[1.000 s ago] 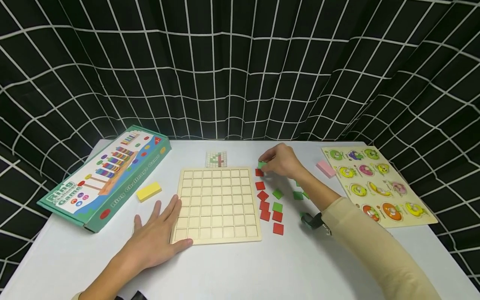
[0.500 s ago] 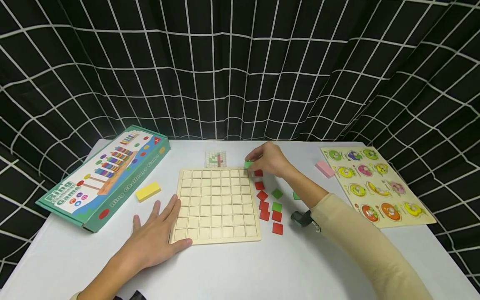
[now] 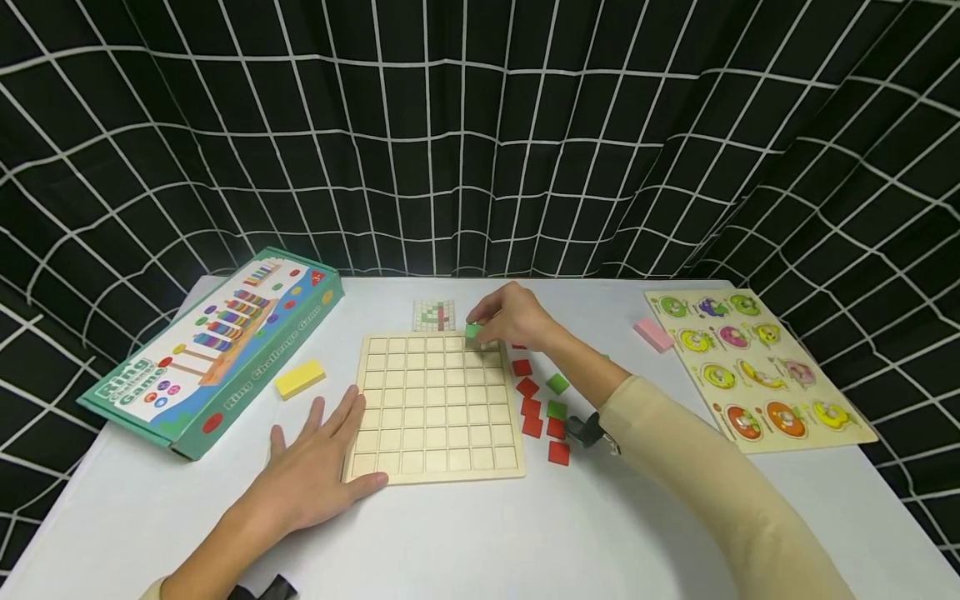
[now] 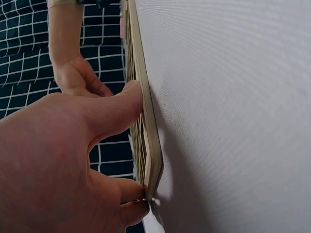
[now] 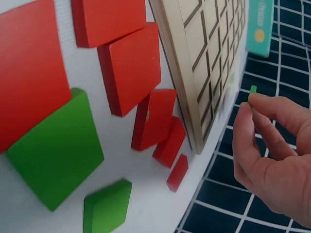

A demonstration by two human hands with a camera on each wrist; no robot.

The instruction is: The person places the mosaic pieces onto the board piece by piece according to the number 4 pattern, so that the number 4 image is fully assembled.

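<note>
Green square tile point(image 3: 472, 331): pinched between thumb and fingers of the right hand point(image 3: 517, 317), held above the far edge of the wooden grid board point(image 3: 423, 417), toward its right corner. The right wrist view shows the tile raised clear of the board. Left hand point(image 3: 311, 475): grip relaxed, fingers spread; fingertips touch the board's left edge and the thumb rests on the near edge, close to the corner. Board lies flat on the white counter point(image 3: 465, 533).

Right of the board, red tiles point(image 3: 532, 427) lie scattered in a rough column, with loose green tiles point(image 3: 557, 410) among them (one red tile is partly covered by the right hand). Beyond the far edge lies a small pattern card point(image 3: 433, 316) printed with green and red squares. Left side: a yellow block point(image 3: 300, 380) and a Ring Challenge Game box point(image 3: 210, 350). Right side: a pink block point(image 3: 653, 335) just beside a fruit-picture puzzle board point(image 3: 761, 375). Black curtain point(image 3: 480, 125) with white grid lines stands behind.
</note>
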